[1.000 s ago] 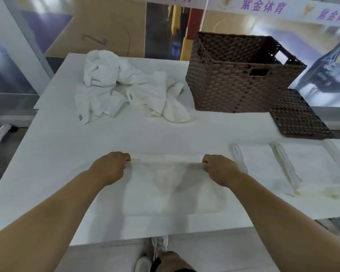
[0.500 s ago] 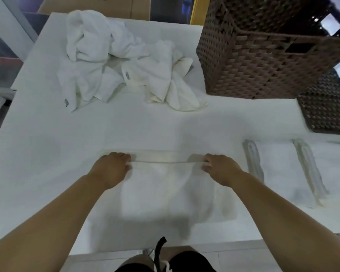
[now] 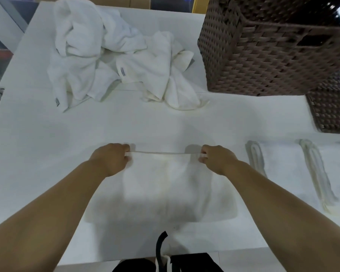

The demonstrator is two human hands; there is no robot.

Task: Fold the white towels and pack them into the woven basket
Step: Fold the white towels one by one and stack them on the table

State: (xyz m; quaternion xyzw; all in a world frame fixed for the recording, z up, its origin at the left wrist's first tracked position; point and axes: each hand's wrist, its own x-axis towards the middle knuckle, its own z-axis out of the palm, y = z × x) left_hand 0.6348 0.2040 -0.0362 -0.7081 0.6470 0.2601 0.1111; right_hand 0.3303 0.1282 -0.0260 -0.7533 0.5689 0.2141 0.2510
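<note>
A white desk [image 3: 37, 146] fills the view; beyond its far edge lies tan wooden floor [image 3: 139, 1].

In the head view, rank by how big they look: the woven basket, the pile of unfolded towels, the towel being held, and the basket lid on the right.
1. Woven basket and pile of unfolded towels: look alike, no ranking.
2. Held towel, nearer the camera, so unsure.
3. Basket lid, partly cut off by the frame.

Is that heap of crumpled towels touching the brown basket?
Apart. The head view shows a strip of bare white table between the crumpled towels and the woven basket.
</note>
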